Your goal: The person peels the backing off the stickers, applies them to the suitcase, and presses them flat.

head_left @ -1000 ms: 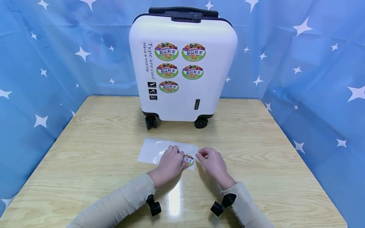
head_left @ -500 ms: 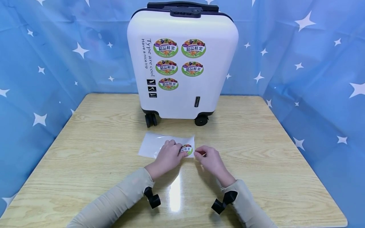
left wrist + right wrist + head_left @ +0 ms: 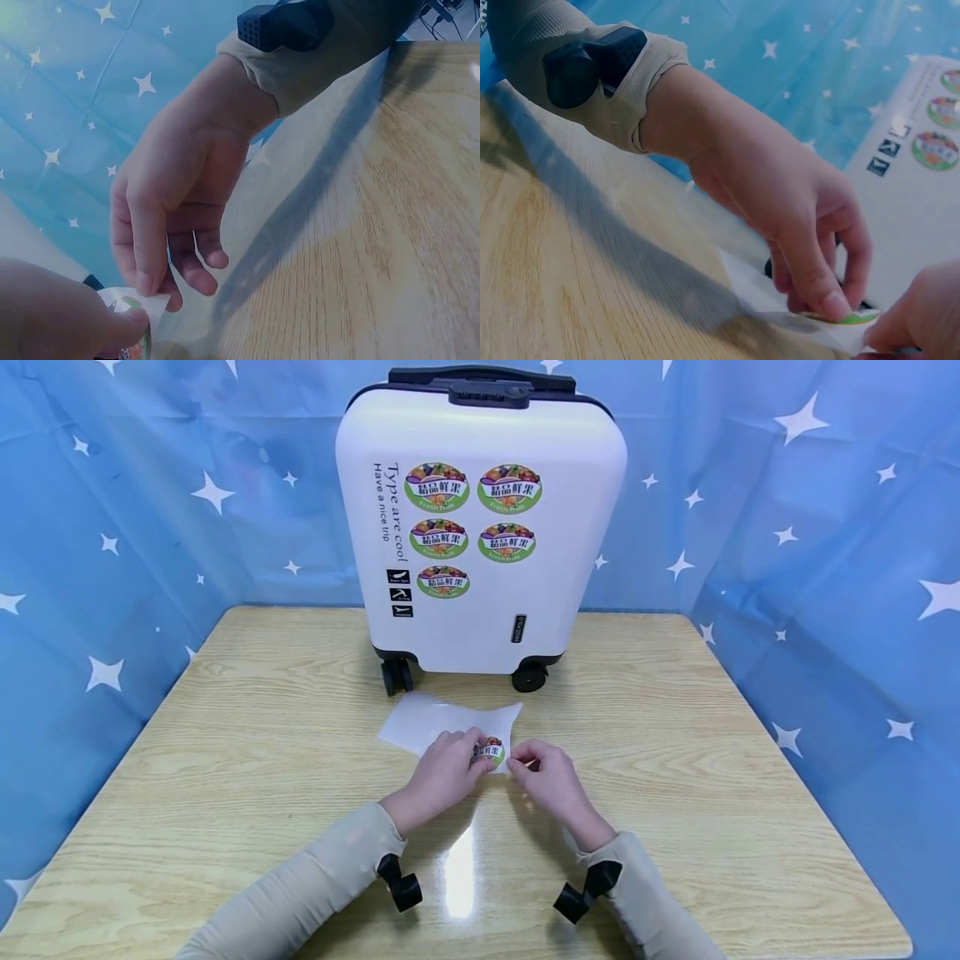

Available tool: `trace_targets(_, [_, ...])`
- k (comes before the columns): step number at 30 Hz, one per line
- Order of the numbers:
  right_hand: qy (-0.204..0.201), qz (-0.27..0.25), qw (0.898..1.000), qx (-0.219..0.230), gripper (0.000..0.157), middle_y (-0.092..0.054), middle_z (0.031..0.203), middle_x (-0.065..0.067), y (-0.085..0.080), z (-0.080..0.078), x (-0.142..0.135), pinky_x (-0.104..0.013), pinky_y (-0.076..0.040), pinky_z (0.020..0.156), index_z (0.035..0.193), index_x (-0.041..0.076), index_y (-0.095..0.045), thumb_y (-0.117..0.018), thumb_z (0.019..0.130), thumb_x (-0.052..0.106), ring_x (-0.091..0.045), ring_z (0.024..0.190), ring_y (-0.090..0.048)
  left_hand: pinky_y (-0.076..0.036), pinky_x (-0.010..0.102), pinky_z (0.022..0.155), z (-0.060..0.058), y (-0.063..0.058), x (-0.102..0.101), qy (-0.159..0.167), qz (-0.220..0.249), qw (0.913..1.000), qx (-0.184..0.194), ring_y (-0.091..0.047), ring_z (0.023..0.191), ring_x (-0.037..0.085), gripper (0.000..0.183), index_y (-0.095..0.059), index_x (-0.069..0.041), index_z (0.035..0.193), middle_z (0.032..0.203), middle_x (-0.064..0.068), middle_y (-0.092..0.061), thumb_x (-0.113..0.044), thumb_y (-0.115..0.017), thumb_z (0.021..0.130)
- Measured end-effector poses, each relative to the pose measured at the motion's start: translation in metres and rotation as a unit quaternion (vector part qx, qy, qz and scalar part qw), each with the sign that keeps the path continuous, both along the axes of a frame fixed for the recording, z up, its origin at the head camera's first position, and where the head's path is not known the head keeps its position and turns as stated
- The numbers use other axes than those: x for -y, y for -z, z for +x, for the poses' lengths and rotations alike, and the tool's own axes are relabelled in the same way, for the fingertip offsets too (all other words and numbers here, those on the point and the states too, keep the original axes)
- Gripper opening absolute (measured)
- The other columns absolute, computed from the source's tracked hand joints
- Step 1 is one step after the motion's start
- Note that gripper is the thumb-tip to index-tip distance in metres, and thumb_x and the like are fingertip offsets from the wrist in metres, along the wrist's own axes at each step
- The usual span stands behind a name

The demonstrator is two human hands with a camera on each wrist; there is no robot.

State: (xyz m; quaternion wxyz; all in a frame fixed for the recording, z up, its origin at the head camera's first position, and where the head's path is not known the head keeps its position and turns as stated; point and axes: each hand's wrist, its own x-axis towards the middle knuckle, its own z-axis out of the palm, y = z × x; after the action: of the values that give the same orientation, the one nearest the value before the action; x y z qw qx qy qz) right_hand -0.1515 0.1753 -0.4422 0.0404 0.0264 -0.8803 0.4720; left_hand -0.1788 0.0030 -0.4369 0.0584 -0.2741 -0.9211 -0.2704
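Observation:
A white backing sheet (image 3: 423, 718) carries an oval fruit sticker (image 3: 492, 750) near its right end. My left hand (image 3: 442, 768) grips the sheet, its thumb over the sticker's lower left part; the right wrist view shows this thumb beside the sticker's green edge (image 3: 859, 318). At the sheet's lower right corner, my right hand (image 3: 551, 785) pinches the edge between thumb and forefinger, as the left wrist view also shows of this right hand (image 3: 176, 172). The sheet bends up at its far edge. The left hand hides part of the sheet and sticker.
Behind the sheet a white suitcase (image 3: 555, 585) stands upright on black wheels. Several matching oval stickers (image 3: 438, 539) are on its front, in two columns. A wooden table (image 3: 225, 760) lies beneath, with blue star-patterned curtains (image 3: 750, 527) around it.
The sheet has shifted away from me toward the suitcase and now bends more. My right fingertips have closed in on its right corner. The left hand keeps its hold near the sticker.

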Motion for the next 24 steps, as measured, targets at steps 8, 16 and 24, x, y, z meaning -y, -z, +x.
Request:
trace_targets(8, [-0.024, -0.003, 0.999, -0.022, 0.006, -0.062, 0.076, -0.001, -0.003, -0.001, 0.008, -0.025, -0.046, 0.054, 0.083, 0.004, -0.064, -0.066, 0.085, 0.009, -0.012, 0.06, -0.056, -0.042, 0.03, 0.065, 0.004, -0.003, 0.0, 0.013, 0.018, 0.9991, -0.035, -0.052, 0.075, 0.019, 0.016, -0.069, -0.009, 0.09, 0.083, 0.003, -0.062, -0.022, -0.072, 0.081])
trace_targets(16, [-0.037, 0.013, 0.998, -0.048, 0.004, -0.062, 0.075, 0.0, -0.005, -0.002, 0.014, -0.023, -0.043, 0.051, 0.083, 0.003, -0.065, -0.066, 0.085, 0.007, -0.011, 0.057, -0.052, -0.045, 0.032, 0.068, 0.004, -0.005, 0.002, 0.011, 0.023, 0.9978, -0.062, -0.055, 0.073, 0.018, 0.014, -0.07, -0.007, 0.087, 0.082, 0.003, -0.065, -0.017, -0.074, 0.079])
trace_targets(24, [-0.035, 0.031, 0.997, -0.063, 0.006, -0.061, 0.08, 0.0, -0.005, -0.004, 0.016, -0.023, -0.042, 0.049, 0.084, 0.004, -0.066, -0.068, 0.085, 0.01, -0.01, 0.058, -0.052, -0.046, 0.037, 0.068, 0.004, -0.006, 0.003, 0.004, 0.024, 0.9982, -0.056, -0.057, 0.075, 0.019, 0.013, -0.073, -0.008, 0.088, 0.082, 0.002, -0.066, -0.018, -0.075, 0.078])
